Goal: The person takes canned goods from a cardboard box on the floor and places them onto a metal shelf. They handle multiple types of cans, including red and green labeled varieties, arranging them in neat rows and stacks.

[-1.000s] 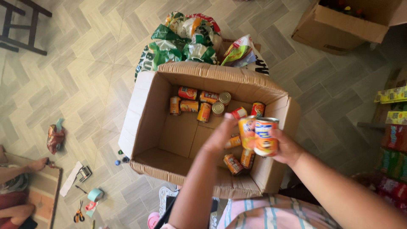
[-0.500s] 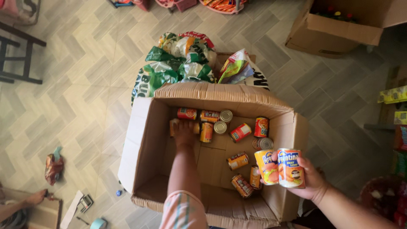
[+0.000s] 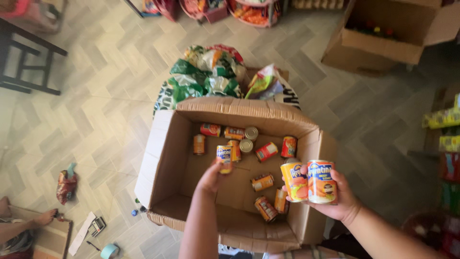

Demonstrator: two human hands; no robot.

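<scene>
A corrugated cardboard box [image 3: 167, 158] stands open on a grey herringbone tile floor [image 3: 105, 96], its flaps creased and soft at the edges. Small round tins [image 3: 261, 151] with orange and red paper labels lie scattered on its bottom, most on their sides, two showing bare metal ends. Behind the box sits a heap of crinkled green and white plastic bags [image 3: 206, 76].

Half a second ago the left hand was flat on the tins at the far left of the box; now it has lifted, and one can [image 3: 224, 157] has come up with it, clear of the others. The right hand has barely shifted.

The left hand [image 3: 213, 175] reaches in from below, arm straight, fingers closed around the upright can above the box floor. The right hand [image 3: 338, 196] hangs over the box's right wall, palm up, gripping two cans [image 3: 309, 181] upright and side by side.
</scene>
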